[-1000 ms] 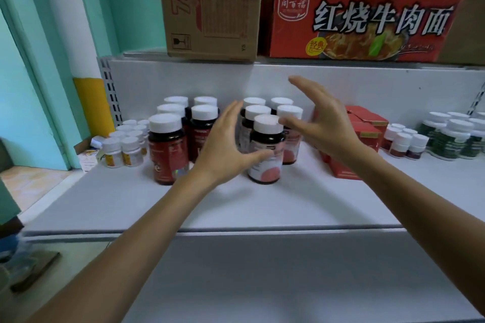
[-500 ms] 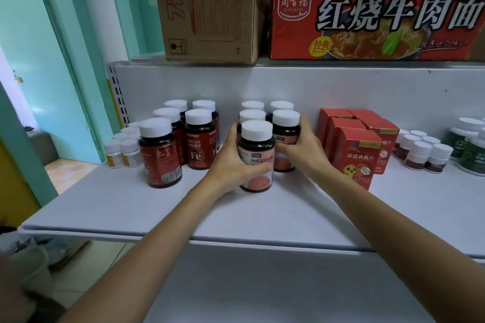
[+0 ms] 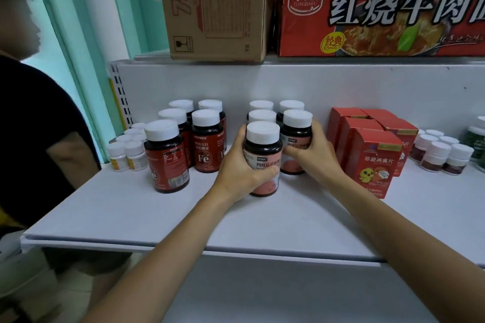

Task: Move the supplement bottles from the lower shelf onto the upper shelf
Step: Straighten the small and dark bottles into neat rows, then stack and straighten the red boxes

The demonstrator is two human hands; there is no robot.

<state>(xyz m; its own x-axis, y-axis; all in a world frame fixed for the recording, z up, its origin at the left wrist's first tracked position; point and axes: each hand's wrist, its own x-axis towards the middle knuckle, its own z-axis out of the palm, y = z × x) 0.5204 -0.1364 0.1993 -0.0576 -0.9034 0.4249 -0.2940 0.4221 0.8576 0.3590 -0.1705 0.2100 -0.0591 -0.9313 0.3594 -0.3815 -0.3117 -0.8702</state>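
Two hands busy: left hand point(image 3: 240, 169) grips front pink-label bottle point(image 3: 263, 131), right hand point(image 3: 313, 151) grips rear pink-label bottle point(image 3: 297, 119), both standing on white shelf point(image 3: 157, 217), so transfer looks mostly undone.

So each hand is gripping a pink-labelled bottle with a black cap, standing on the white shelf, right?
Not quite: the caps are white, not black. The head view shows the left hand gripping the front pink-labelled bottle and the right hand gripping the second pink-labelled bottle, both on the white shelf.
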